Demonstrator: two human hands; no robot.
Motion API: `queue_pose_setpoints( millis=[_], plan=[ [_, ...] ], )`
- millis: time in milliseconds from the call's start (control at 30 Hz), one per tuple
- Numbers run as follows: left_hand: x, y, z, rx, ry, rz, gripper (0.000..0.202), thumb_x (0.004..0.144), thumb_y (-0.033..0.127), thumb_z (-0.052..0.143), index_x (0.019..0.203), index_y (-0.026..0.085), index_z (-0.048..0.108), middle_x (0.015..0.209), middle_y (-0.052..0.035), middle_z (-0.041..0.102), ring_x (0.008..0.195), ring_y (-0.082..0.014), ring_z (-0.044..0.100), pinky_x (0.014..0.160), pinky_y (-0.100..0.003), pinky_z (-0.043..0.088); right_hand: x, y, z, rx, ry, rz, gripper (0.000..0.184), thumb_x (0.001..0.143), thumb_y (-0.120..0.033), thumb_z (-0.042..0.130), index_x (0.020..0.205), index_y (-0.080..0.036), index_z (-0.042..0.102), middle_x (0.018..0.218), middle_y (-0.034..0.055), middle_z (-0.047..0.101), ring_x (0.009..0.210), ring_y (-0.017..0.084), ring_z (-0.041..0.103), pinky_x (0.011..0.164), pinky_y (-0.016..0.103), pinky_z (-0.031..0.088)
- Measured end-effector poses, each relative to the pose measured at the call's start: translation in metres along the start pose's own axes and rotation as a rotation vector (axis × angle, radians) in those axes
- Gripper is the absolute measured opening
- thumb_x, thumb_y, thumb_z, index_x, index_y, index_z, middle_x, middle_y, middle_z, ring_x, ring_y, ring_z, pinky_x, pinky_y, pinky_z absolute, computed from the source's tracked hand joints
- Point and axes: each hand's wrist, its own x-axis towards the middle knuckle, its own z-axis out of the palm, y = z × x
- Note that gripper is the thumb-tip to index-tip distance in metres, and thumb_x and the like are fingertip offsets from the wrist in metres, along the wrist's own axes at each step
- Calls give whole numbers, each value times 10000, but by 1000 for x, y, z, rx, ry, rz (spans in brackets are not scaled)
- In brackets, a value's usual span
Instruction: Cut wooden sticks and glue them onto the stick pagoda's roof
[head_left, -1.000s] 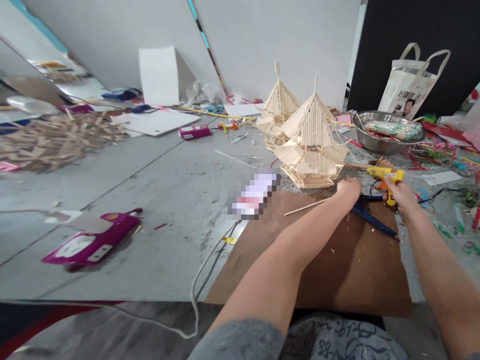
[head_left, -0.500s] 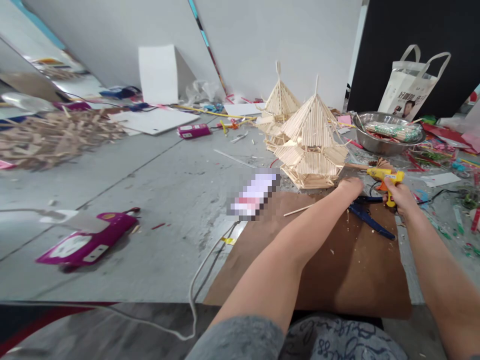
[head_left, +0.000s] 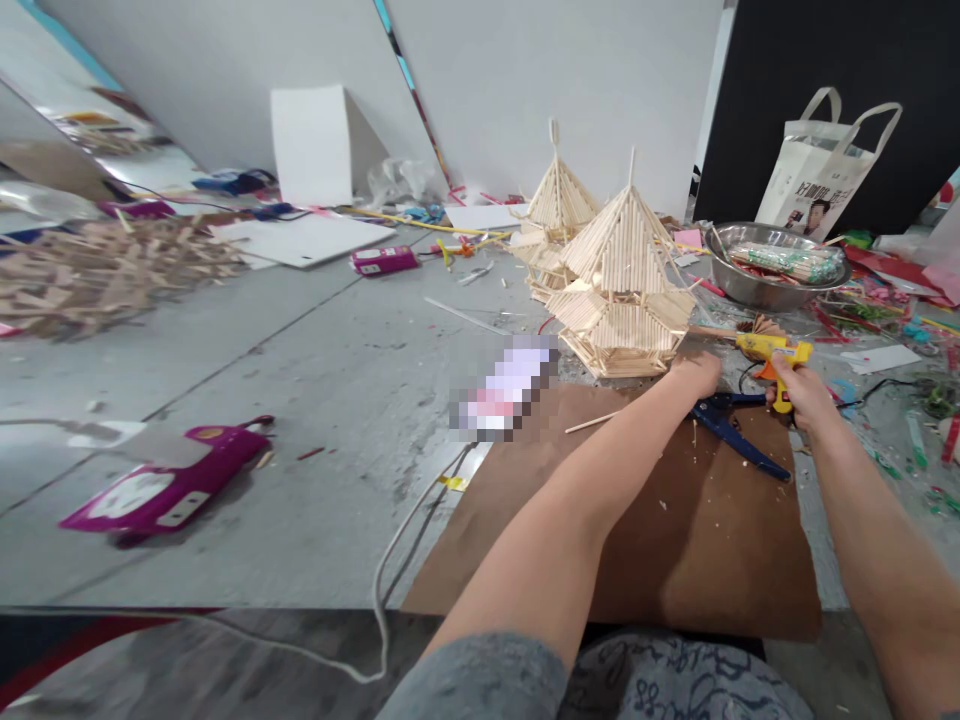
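Observation:
My right hand (head_left: 806, 393) is wrapped round the handle of a yellow glue gun (head_left: 765, 347), whose nozzle end points left towards my other hand. My left hand (head_left: 699, 374) is curled closed at the right foot of a pagoda-like model (head_left: 626, 320) made of thin wooden sticks; what its fingers hold is hidden. Below both hands a pair of dark blue handled cutters (head_left: 739, 440) lies on a brown sheet (head_left: 675, 540). A loose thin stick (head_left: 591, 422) rests at the sheet's upper left.
Behind the model stands a second stick model (head_left: 556, 205). A metal bowl (head_left: 776, 280) with packed sticks and a white bag (head_left: 806, 175) are at the right. A blurred phone (head_left: 506, 385), purple power strip (head_left: 169, 485) and wood-stick pile (head_left: 112, 270) lie leftward.
The view has shifted very slightly. My left hand is a touch further left, and the right hand keeps its hold on the glue gun.

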Motion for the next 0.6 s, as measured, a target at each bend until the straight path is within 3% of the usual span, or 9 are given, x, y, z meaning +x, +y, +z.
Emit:
queue_pose_setpoints(
  millis=[67, 167, 267, 400, 500, 600],
  plan=[
    [-5, 1, -6, 81, -80, 15, 336, 823, 314, 512, 1107, 134, 520, 1102, -94, 550, 958, -195, 555, 801, -391, 479, 1, 1, -2, 12, -1, 28, 394, 699, -552, 569, 754, -164, 612, 423, -14, 525, 330, 96, 449, 307, 224, 395],
    [-18, 6, -19, 149, -84, 80, 307, 761, 200, 534, 1040, 74, 567, 1011, -197, 596, 925, -301, 580, 756, -414, 462, 5, 3, -4, 37, 21, 11, 398, 686, -553, 579, 752, -162, 610, 505, 2, 587, 347, 86, 468, 318, 216, 409],
    [-39, 10, -33, 148, -33, 206, 279, 790, 193, 433, 1020, 118, 570, 918, -156, 636, 881, -268, 603, 723, -367, 459, 6, 3, -3, 76, 45, -2, 387, 659, -537, 616, 789, -173, 587, 647, 17, 653, 348, 73, 476, 312, 209, 411],
    [-68, 3, -49, 91, 70, 334, 229, 790, 194, 404, 922, 147, 585, 765, -77, 647, 721, -172, 606, 641, -272, 444, 3, 0, 0, 92, 34, -9, 429, 623, -553, 640, 818, -179, 563, 641, 9, 650, 324, 69, 462, 287, 205, 397],
    [-84, -11, -62, -196, 279, 432, 127, 748, 159, 470, 799, 143, 585, 674, -26, 629, 589, -88, 557, 576, -200, 426, 1, 0, 1, 102, 27, -31, 446, 604, -561, 652, 812, -177, 562, 657, 8, 652, 335, 65, 473, 301, 203, 416],
    [-95, -25, -80, -534, 444, 339, 102, 767, 198, 489, 742, 143, 571, 630, -2, 612, 479, -44, 508, 473, -162, 396, 0, 1, 1, 96, 18, -39, 423, 620, -551, 644, 807, -180, 563, 686, 13, 658, 338, 65, 479, 310, 210, 429]
  ],
)
